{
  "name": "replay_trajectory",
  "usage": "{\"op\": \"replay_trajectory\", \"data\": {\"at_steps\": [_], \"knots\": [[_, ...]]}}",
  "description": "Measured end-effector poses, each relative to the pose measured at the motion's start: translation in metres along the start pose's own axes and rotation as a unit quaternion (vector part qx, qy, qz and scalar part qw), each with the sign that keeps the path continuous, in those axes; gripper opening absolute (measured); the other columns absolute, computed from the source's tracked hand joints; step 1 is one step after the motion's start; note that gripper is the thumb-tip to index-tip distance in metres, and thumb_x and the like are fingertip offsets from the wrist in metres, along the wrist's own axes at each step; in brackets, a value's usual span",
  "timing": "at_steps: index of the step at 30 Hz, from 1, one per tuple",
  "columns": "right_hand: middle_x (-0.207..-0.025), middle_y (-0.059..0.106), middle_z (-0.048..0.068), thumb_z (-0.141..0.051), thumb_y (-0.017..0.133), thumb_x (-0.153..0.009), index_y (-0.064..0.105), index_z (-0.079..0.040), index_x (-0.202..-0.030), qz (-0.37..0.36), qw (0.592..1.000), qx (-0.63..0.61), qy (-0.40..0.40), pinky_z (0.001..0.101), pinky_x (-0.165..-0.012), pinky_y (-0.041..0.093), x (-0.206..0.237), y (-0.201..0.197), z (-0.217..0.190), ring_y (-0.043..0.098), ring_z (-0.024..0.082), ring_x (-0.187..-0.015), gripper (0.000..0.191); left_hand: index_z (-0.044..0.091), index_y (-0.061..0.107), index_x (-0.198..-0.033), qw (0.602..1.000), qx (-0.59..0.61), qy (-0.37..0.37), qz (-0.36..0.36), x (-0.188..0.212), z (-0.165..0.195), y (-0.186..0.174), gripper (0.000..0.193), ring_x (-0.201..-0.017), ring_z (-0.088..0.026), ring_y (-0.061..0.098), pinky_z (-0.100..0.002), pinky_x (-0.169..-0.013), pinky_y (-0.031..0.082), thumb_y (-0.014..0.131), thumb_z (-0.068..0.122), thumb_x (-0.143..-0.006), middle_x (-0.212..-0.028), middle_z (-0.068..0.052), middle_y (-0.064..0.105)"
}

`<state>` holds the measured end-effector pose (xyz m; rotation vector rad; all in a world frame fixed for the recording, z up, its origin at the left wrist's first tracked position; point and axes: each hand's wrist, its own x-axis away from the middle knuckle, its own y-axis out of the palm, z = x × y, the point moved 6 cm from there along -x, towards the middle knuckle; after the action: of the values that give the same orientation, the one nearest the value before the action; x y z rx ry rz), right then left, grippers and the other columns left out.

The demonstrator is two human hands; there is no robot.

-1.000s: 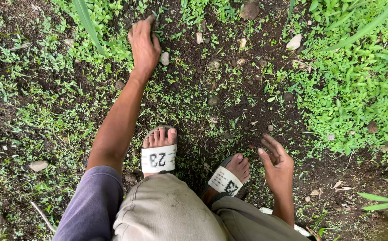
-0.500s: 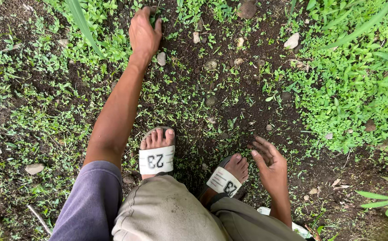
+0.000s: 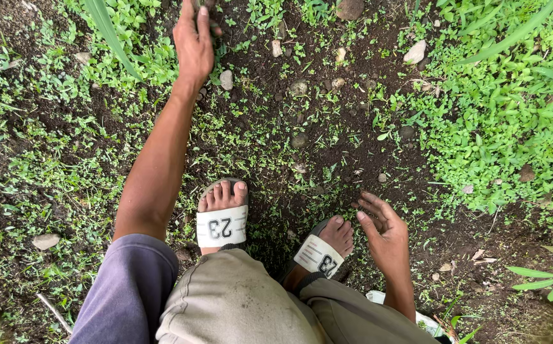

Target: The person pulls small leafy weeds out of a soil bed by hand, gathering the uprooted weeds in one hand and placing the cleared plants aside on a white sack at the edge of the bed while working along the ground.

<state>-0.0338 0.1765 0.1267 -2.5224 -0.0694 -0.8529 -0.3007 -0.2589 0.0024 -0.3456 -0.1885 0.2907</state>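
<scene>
My left arm stretches far forward, and my left hand [image 3: 193, 41] reaches into the low green weeds [image 3: 142, 60] at the frame's top. Its fingers lie close together, and the tips run out of view, so what they grip is hidden. My right hand [image 3: 384, 232] hovers low beside my right foot [image 3: 337, 236] with fingers loosely curled and apart, holding nothing. Both feet wear white-strapped sandals on dark soil [image 3: 327, 134]; the left foot [image 3: 222, 197] is in the middle.
Small stones [image 3: 415, 51] lie scattered on the bare soil ahead. Thick green ground cover [image 3: 505, 121] fills the right side, and thinner weeds spread on the left. A long grass blade [image 3: 107, 32] crosses the top left. My bent knees [image 3: 238, 306] fill the bottom.
My left hand has moved further forward and up, to the frame's top edge. My right hand has stayed beside the right foot, fingers still apart.
</scene>
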Motion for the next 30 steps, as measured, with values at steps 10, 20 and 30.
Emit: {"op": "replay_trajectory", "data": {"at_steps": [10, 20, 30], "knots": [[-0.129, 0.07, 0.019, -0.007, 0.063, -0.094, 0.06, 0.001, -0.135, -0.009, 1.0, -0.017, -0.024, 0.0413, -0.101, 0.057, 0.002, 0.001, -0.006, 0.068, 0.026, -0.121, 0.042, 0.003, 0.069, -0.107, 0.971, 0.001, 0.216, 0.104, 0.013, 0.026, -0.006, 0.026, -0.069, -0.013, 0.044, -0.029, -0.06, 0.038, 0.053, 0.022, -0.114, -0.077, -0.003, 0.059], [-0.127, 0.071, 0.019, -0.008, 0.062, -0.094, 0.06, 0.001, -0.134, -0.015, 1.0, -0.025, -0.012, 0.0412, -0.098, 0.058, 0.0, 0.0, -0.004, 0.069, 0.026, -0.119, 0.042, 0.001, 0.064, -0.077, 0.971, 0.023, 0.165, 0.168, -0.008, 0.009, -0.019, 0.037, -0.058, -0.01, 0.041, -0.031, -0.054, 0.03, 0.058, 0.02, -0.108, -0.066, 0.001, 0.055], [-0.127, 0.071, 0.019, -0.006, 0.063, -0.094, 0.06, 0.002, -0.135, -0.019, 0.998, -0.055, -0.02, 0.0395, -0.1, 0.057, -0.002, -0.002, 0.001, 0.069, 0.025, -0.119, 0.042, -0.001, 0.071, -0.087, 0.971, -0.218, -0.048, 0.086, 0.098, -0.051, -0.112, 0.028, -0.057, -0.017, 0.052, -0.032, -0.053, 0.039, 0.068, 0.016, -0.108, -0.072, -0.01, 0.067]]}}
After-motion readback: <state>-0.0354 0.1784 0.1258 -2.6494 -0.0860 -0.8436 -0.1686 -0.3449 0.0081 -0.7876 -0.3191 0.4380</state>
